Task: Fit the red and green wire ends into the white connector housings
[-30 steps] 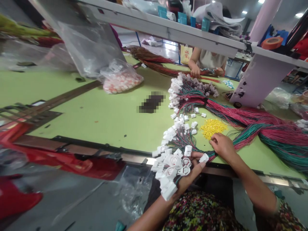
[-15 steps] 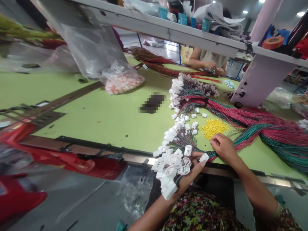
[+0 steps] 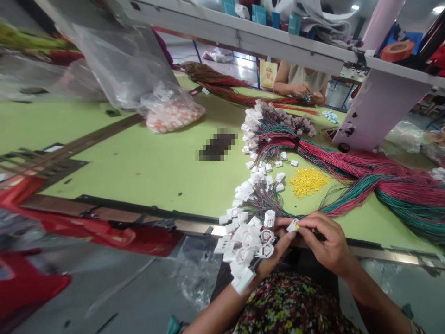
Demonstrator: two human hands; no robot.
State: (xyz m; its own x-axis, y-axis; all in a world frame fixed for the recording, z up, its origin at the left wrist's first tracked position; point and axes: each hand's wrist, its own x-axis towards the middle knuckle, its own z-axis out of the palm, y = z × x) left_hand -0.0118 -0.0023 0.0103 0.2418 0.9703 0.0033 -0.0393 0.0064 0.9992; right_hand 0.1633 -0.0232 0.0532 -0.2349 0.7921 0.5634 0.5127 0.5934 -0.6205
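"Connector (image 3: 292, 226), white: where was it held?"

"It was pinched by the left hand (image 3: 274, 259) near the edge of the surface (image 3: 167, 162); beside it, a yellow piece (image 3: 297, 227) was held by the right hand (image 3: 329, 243), its grip closed at the fingertips."

"What could have gone wrong?"

"The tiny piece could have been dropped through a loosened pinch, or alignment spoiled by the connector cluster (image 3: 244, 248) sagging."

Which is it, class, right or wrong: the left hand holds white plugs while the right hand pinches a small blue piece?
The colour is wrong: the head view shows the right hand pinching a small yellow piece. The left hand holds white plugs.
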